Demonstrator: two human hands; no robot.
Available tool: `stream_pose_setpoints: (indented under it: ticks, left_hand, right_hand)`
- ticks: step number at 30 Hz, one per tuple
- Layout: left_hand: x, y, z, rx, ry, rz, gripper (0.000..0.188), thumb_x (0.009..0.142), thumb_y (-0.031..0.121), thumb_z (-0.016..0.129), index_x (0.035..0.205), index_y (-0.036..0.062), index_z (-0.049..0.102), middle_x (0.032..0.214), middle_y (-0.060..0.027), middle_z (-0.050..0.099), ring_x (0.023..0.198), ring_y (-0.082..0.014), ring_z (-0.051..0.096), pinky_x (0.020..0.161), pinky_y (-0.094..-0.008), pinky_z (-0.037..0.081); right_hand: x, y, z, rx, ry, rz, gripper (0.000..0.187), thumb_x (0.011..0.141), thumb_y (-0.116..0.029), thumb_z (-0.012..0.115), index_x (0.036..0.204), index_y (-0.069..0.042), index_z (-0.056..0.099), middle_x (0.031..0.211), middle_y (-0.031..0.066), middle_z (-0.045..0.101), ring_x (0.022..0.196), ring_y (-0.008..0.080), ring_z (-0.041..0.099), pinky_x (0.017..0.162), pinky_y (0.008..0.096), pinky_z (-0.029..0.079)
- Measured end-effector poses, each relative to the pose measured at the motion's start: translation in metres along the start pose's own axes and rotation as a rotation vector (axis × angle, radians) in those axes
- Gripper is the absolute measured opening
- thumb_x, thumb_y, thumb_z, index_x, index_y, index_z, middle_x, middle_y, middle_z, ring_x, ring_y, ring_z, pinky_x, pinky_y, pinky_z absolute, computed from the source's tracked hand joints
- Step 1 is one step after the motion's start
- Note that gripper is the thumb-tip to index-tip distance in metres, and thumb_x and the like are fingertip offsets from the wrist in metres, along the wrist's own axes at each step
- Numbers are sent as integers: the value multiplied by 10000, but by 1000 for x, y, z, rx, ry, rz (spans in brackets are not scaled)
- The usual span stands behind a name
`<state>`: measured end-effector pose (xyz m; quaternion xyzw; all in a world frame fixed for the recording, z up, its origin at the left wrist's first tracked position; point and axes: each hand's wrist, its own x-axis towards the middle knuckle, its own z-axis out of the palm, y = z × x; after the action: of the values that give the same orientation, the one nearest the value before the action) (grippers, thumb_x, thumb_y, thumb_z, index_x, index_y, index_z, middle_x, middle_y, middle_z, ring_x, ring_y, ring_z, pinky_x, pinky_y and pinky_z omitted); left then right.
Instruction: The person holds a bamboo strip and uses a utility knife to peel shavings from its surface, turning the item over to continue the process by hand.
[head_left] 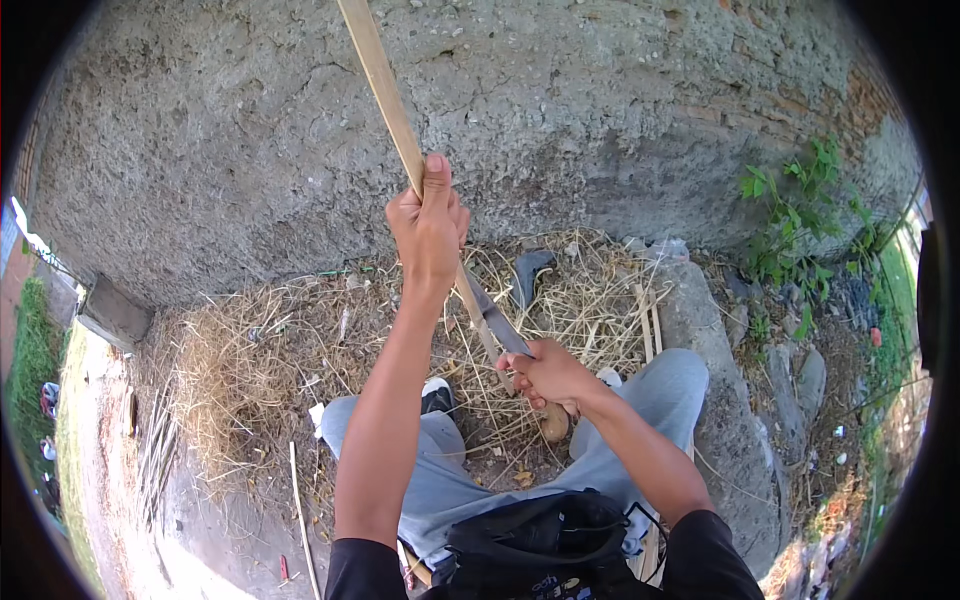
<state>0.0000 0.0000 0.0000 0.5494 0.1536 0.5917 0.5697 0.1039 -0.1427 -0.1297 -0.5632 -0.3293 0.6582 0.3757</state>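
My left hand (pixel 430 228) is raised and closed around a long thin bamboo strip (pixel 385 90) that slants from the upper left down toward my lap. My right hand (pixel 548 373) grips the handle of a knife (pixel 492 320), its grey blade lying against the lower part of the strip just below my left hand. The wooden handle end shows under my right fist. My knees in grey trousers are spread below, over dry straw.
A rough grey plastered wall (pixel 560 110) stands close in front. Dry straw (pixel 240 360) covers the ground. More split strips (pixel 650 325) lie to the right beside a stone (pixel 700 300). Green weeds (pixel 790 210) grow at the right. A black bag (pixel 545 540) rests at my waist.
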Motion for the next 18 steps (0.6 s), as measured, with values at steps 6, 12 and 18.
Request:
stream_pose_setpoints:
  ticks: [6,12,18]
  left_hand:
    - [1,8,-2,38,-14,5,522,981,412,493,581,158,273,461,64,236,375,-47,203,366,-253,131]
    - [-9,1,11,64,-40,44,502,984,398,493,599,152,284,466,66,234,376,-49,202,368,-250,133]
    - [13,9,-26,-1,41,-29,524,976,455,477,599,157,268,465,61,217,380,-56,187,370,-256,130]
  right_hand:
    - [-38,-52,44,-611,370,-546,216,934,-94,453,970,56,604,654,228,592,544,363,597,530,428,439]
    - [46,69,27,-700,500,-624,227,933,-118,461,912,77,575,672,274,598,630,426,615,585,484,477]
    - [28,28,11,-549,200,-356,242,965,-150,448,962,62,565,593,151,556,464,251,545,434,386,437]
